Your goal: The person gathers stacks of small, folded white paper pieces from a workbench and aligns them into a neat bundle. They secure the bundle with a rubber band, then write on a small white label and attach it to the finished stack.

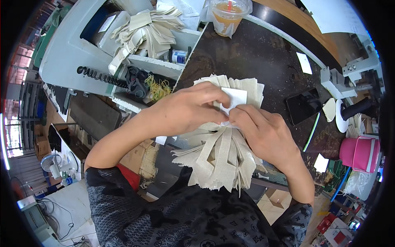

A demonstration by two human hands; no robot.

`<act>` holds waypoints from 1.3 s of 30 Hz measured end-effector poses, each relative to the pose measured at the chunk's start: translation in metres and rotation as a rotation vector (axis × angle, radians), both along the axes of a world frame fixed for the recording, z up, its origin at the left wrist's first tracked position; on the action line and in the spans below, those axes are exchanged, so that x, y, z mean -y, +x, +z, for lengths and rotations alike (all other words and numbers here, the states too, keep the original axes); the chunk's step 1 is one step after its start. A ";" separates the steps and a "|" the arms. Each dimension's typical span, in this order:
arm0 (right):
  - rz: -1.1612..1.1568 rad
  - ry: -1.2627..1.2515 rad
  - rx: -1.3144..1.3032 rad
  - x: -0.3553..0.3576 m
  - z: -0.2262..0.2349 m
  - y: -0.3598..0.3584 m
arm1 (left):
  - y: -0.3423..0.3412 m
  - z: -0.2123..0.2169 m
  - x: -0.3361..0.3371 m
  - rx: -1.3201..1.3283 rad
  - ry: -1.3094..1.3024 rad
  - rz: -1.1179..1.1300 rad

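A thick bundle of beige fabric pieces (220, 158) lies in front of me at the table's near edge, its lower ends fanned out over the edge. Across its middle is a small white paper slip (238, 96). My left hand (191, 109) is closed, with thumb and bent fingers pinching the slip from the left. From the right, my right hand (263, 131) is closed too, its fingertips pressed on the slip's lower part close to the left thumb. The fingers partly hide the paper and the bundle's middle.
More beige pieces (150, 31) are heaped at the upper left, above an open compartment with yellow elastic bands (158, 88). A lidded cup of orange drink (227, 18) stands at the back. On the right lie a black phone (303, 106) and a green strip (311, 132).
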State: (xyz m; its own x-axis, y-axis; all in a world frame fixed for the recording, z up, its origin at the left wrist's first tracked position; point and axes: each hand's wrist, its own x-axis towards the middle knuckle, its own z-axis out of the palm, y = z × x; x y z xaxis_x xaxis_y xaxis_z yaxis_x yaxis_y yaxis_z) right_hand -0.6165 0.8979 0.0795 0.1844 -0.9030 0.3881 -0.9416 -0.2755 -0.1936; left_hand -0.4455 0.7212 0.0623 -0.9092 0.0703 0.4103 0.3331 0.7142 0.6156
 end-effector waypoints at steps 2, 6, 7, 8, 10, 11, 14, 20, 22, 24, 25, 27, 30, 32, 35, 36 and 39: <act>-0.002 -0.003 -0.041 0.000 0.000 0.003 | 0.001 0.009 -0.001 0.053 -0.048 -0.003; 0.014 0.000 -0.110 0.004 0.005 0.009 | 0.006 0.014 -0.003 0.132 0.026 -0.022; 0.019 -0.002 -0.111 0.005 0.005 0.009 | 0.008 0.012 -0.005 0.133 0.080 -0.015; 0.018 0.008 -0.094 0.005 0.005 0.010 | 0.010 0.009 -0.009 0.136 0.134 0.039; 0.018 0.028 -0.060 0.004 0.004 0.012 | 0.011 0.002 -0.022 0.140 0.240 0.150; 0.013 0.020 -0.045 0.004 0.003 0.012 | 0.011 0.003 -0.027 0.128 0.306 0.202; -0.003 0.020 -0.008 0.001 -0.001 0.012 | 0.015 0.010 -0.039 0.222 0.361 0.307; -0.058 0.093 0.005 -0.003 0.003 0.021 | 0.025 0.009 -0.053 0.147 -0.095 0.352; -0.086 0.125 -0.019 -0.002 0.005 0.024 | 0.026 0.015 -0.051 0.209 -0.151 0.343; -0.106 0.131 -0.032 -0.001 0.004 0.026 | 0.025 0.018 -0.050 0.269 -0.214 0.352; -0.118 0.135 -0.038 0.000 0.003 0.027 | 0.024 0.015 -0.048 0.245 -0.222 0.351; -0.142 0.135 -0.047 0.000 0.003 0.028 | 0.022 0.005 -0.043 0.194 -0.238 0.348; -0.166 0.156 -0.004 -0.002 0.003 0.027 | 0.020 0.000 -0.035 0.067 -0.134 0.333; -0.180 0.163 0.041 -0.004 0.003 0.026 | 0.022 0.005 -0.035 0.049 -0.114 0.312; -0.199 0.167 0.089 -0.004 0.003 0.027 | 0.021 0.011 -0.031 0.053 -0.156 0.203; -0.201 0.178 0.095 -0.004 0.003 0.027 | 0.021 0.016 -0.031 0.084 -0.191 0.176; -0.211 0.186 0.103 -0.003 0.004 0.026 | 0.017 0.024 -0.034 0.183 -0.305 0.160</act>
State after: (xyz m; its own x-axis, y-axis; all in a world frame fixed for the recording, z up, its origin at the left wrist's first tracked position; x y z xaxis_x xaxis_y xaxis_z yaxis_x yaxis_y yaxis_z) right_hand -0.5905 0.9007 0.0834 -0.0465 -0.9745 0.2194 -0.9472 -0.0267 -0.3196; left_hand -0.4283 0.7557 0.0866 -0.9747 0.0153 0.2230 0.1071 0.9077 0.4058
